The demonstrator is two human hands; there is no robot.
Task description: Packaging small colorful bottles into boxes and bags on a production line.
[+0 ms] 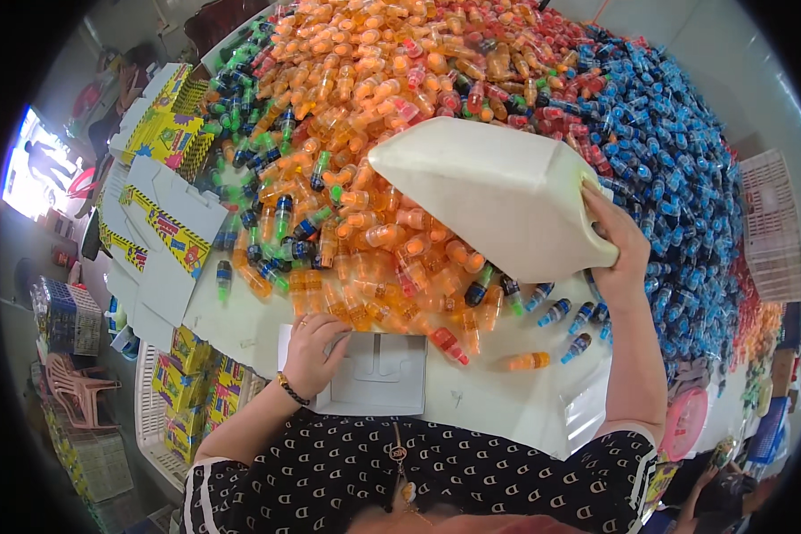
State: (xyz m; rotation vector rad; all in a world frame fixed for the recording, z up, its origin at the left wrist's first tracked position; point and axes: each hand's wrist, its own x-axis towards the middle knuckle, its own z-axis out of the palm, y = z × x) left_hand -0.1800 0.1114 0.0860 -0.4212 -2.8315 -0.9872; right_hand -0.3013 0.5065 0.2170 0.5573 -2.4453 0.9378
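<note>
In my right hand (pixel 621 240) is a large off-white plastic scoop (pixel 481 187), held by its handle with the fingers wrapped through it. The scoop is tilted, its pointed end to the left over a heap of small bottles with orange caps (pixel 365 98); its inside is hidden. My left hand (pixel 315 354) grips the left side of an open white cardboard box (pixel 374 378) in front of my body. Orange bottles (pixel 356 303) lie against the far edge of the box, by my left fingertips. A red bottle (pixel 449 345) lies to the box's right.
Blue bottles (pixel 659 169) are heaped at the right, red ones (pixel 507 89) at the back. Folded yellow-and-white cartons (pixel 173 222) stack on the table's left. A white basket (pixel 156 427) holds packed yellow boxes; a pink chair (pixel 78 387) stands beyond. Another person's arm (pixel 699 489) shows lower right.
</note>
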